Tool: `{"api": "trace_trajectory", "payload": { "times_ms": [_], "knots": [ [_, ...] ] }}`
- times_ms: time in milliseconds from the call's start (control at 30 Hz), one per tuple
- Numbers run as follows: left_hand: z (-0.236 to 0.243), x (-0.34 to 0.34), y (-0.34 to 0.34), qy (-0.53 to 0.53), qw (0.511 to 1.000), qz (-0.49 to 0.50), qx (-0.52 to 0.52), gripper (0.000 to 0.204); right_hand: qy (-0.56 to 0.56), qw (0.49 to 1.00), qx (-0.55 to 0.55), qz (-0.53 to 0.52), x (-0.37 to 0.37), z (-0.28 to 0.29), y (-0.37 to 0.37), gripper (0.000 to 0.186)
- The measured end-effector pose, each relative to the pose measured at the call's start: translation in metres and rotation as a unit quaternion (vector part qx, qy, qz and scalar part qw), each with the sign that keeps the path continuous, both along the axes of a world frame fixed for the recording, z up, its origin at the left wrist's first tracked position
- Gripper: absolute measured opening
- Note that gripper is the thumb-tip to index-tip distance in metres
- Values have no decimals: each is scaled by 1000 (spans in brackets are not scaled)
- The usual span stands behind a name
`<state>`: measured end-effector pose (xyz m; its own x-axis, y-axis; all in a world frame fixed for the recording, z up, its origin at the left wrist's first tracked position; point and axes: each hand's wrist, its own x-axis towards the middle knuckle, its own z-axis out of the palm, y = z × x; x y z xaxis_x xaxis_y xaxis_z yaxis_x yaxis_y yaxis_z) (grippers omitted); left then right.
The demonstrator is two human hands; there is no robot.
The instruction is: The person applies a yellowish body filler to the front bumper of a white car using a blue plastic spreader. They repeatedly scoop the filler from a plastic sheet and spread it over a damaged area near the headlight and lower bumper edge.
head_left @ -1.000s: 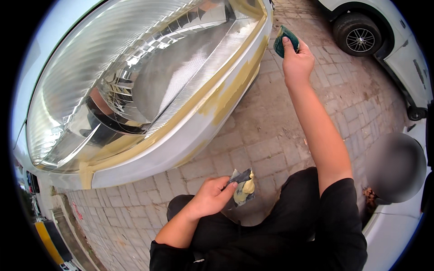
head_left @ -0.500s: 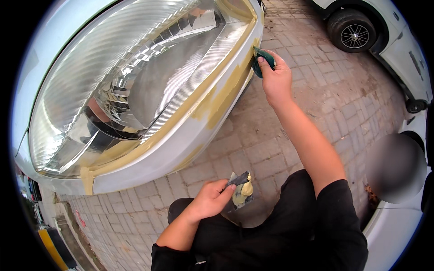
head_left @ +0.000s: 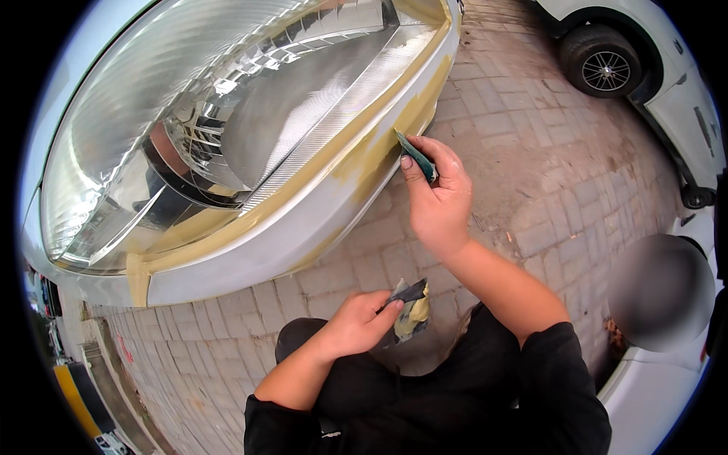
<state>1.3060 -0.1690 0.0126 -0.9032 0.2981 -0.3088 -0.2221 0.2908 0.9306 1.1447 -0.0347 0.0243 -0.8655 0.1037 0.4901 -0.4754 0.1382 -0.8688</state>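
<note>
My right hand [head_left: 441, 203] pinches a bent dark green putty spreader [head_left: 418, 157] between thumb and fingers. Its tip meets the edge of the white bumper [head_left: 227, 277], at a patch of yellowish filler [head_left: 371, 155]. Lower down, over my lap, my left hand [head_left: 353, 326] grips a dark scraper [head_left: 410, 294]. Beside that scraper is a smeared putty board [head_left: 394, 334] bearing a lump of pale yellow filler [head_left: 415, 312]; how the two meet inside the fingers is hidden. Above the bumper sits a large clear headlight [head_left: 296, 106], bordered by yellowish masking tape [head_left: 138, 282].
Brick paving [head_left: 227, 326] lies beneath me and the bumper. At the right stands another white vehicle with a black wheel [head_left: 604, 67] and a scuffed panel. A blurred round patch [head_left: 661, 292] covers part of the right side. A yellow-and-black block [head_left: 80, 398] is at the lower left.
My right hand and the green spreader have come down along the bumper edge, nearer to me. My left hand keeps its grip on the scraper. The whole view has shifted slightly.
</note>
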Motion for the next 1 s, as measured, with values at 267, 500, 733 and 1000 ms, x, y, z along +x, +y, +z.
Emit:
{"api": "trace_trajectory", "payload": {
  "times_ms": [267, 500, 733, 1000],
  "knots": [
    [2, -2, 2, 12, 1000, -1, 3, 29, -5, 998, 2, 65, 45, 6, -21, 25],
    [1, 0, 4, 25, 1000, 0, -4, 31, 71, 988, 35, 132, 26, 24, 10, 21],
    [1, 1, 8, -3, 1000, 9, -22, 33, -84, 994, 48, -57, -103, 26, 58, 26],
    [1, 3, 4, -8, 1000, 7, -15, 29, 32, 984, 160, -75, -75, 35, 29, 23]
  ]
}}
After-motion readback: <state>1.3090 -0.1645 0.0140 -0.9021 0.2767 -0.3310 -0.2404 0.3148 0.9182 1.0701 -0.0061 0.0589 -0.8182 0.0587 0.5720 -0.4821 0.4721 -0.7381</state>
